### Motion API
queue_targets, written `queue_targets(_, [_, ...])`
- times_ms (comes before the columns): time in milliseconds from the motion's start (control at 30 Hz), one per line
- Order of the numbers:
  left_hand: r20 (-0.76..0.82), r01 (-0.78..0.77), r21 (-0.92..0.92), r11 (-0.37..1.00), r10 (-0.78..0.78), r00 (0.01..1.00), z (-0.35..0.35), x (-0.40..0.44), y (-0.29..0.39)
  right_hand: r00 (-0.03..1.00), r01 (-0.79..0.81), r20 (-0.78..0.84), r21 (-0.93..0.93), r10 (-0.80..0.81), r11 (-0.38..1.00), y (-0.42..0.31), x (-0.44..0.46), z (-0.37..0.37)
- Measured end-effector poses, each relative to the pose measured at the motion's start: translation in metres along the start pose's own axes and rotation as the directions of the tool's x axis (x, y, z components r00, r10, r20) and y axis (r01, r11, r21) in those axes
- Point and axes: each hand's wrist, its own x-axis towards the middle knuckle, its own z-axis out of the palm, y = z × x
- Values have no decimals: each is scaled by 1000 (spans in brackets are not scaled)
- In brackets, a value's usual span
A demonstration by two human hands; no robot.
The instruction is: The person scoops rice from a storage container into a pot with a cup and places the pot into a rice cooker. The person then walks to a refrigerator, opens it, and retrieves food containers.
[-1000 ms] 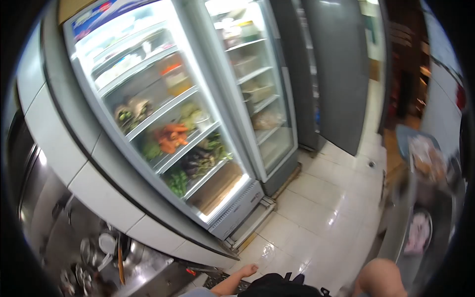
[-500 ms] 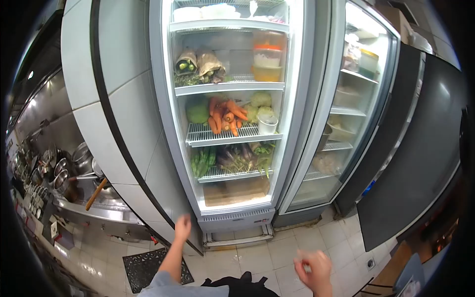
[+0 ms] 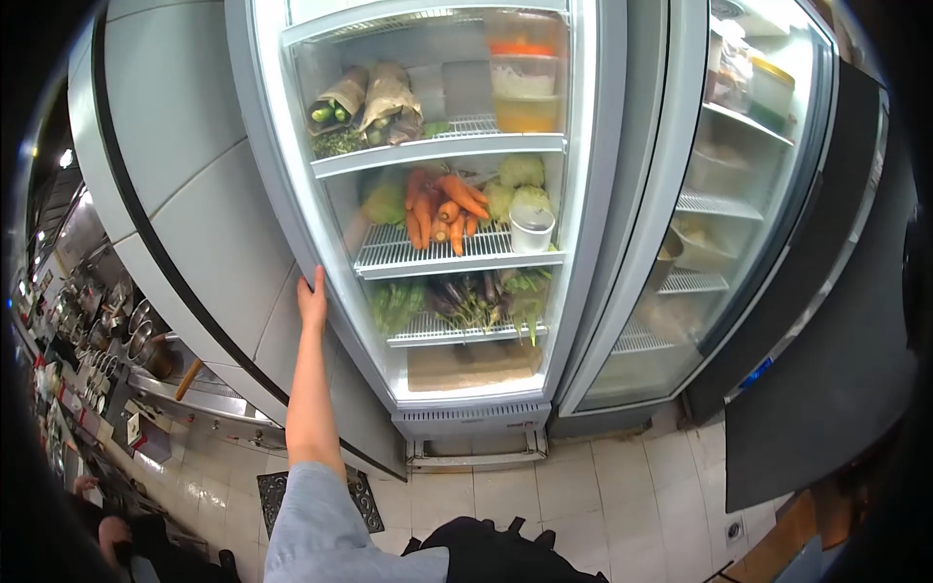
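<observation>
Partly hidden: left hand (image 3: 312, 303) at fridge edge (image 3: 295, 194).

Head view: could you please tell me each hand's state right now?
Left hand: at the left edge of the tall, grey-framed glass fridge; its grip, open or closed, cannot be told.
Right hand: not in view.

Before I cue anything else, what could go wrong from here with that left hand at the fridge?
The left hand is at the left edge of the fridge; its fingers might get pinched there. The white tub stands near the front of its shelf, so a jolt could tip it. Leafy greens overhang the lower shelf and might snag.
</observation>
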Motion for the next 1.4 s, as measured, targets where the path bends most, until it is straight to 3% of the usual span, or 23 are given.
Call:
queue_targets(167, [115,24,32,999,-27,993,-13,-6,28,1000,15,12,-108,-14,994,4,47,-39])
queue_targets(233, [179,44,30,999,-49,983,-15,-9,34,987,157,12,-285,-160,946,16,76,-55])
queue_targets(267, [178,39,81,996,-53,983,-15,-4,29,945,304,46,-485,-323,820,27,96,-62])
queue_targets(333, [170,27,124,992,-48,984,-12,-1,20,817,454,90,-710,-570,539,41,138,-77])
queue_targets(367, [146,43,145,989,-64,987,-11,-1,16,891,415,24,-449,-454,791,9,131,-83])
queue_targets(400, [121,60,163,985,-80,989,-9,0,15,945,321,-43,-57,-324,945,-20,128,-88])
queue_targets(433, [113,55,153,987,-72,991,-9,-1,21,976,213,-108,293,-189,932,-68,107,-97])
queue_targets(500, [135,63,185,981,-89,987,-14,-9,31,927,365,-136,103,-351,925,-87,137,-86])
queue_targets(533, [127,65,182,981,-89,988,-11,-8,23,859,487,-128,-93,-495,868,-90,153,-83])
queue_targets(633, [50,30,205,978,-41,998,-7,3,1,828,523,-76,-255,-556,814,-147,132,-53])
queue_targets(700, [111,24,156,988,-41,993,-9,-4,12,838,539,104,-314,-536,782,-237,41,-44])
queue_targets(733, [108,22,153,988,-39,993,-9,-5,15,823,564,208,-184,-529,805,-245,49,-23])
queue_targets(767, [124,29,142,989,-47,991,-10,-6,17,792,566,310,-50,-526,823,-253,56,-2])
queue_targets(833, [138,38,139,990,-57,989,-10,-6,15,608,688,449,113,-655,717,-301,21,29])
queue_targets(900, [110,22,118,993,-35,993,-9,-5,4,331,826,640,159,-693,541,-354,2,55])
queue_targets(933, [32,27,173,985,-33,999,-3,-1,-16,219,879,672,180,-708,442,-377,-6,70])
queue_targets(967, [62,23,136,990,-32,998,-10,-6,-14,104,919,702,203,-705,338,-400,-18,81])
queue_targets(1033, [106,35,120,992,-48,993,-25,-23,4,4,962,742,179,-671,204,-457,-73,81])
queue_targets(1100, [51,-38,149,988,31,998,-37,-42,8,-38,968,631,216,-775,128,-489,-109,89])
queue_targets(1233, [35,-7,217,976,-1,999,-79,-103,44,-30,985,581,153,-813,73,-526,-154,96])
queue_targets(1300, [1,-85,229,970,87,996,-97,-135,45,-169,977,417,194,-893,-94,-532,-181,95])
queue_targets(1333, [-21,-167,240,956,177,984,-106,-152,45,-175,975,427,198,-887,-98,-533,-196,94])
queue_targets(1400, [-42,-185,233,955,200,979,-123,-187,54,-259,962,298,166,-919,-217,-527,-223,92])
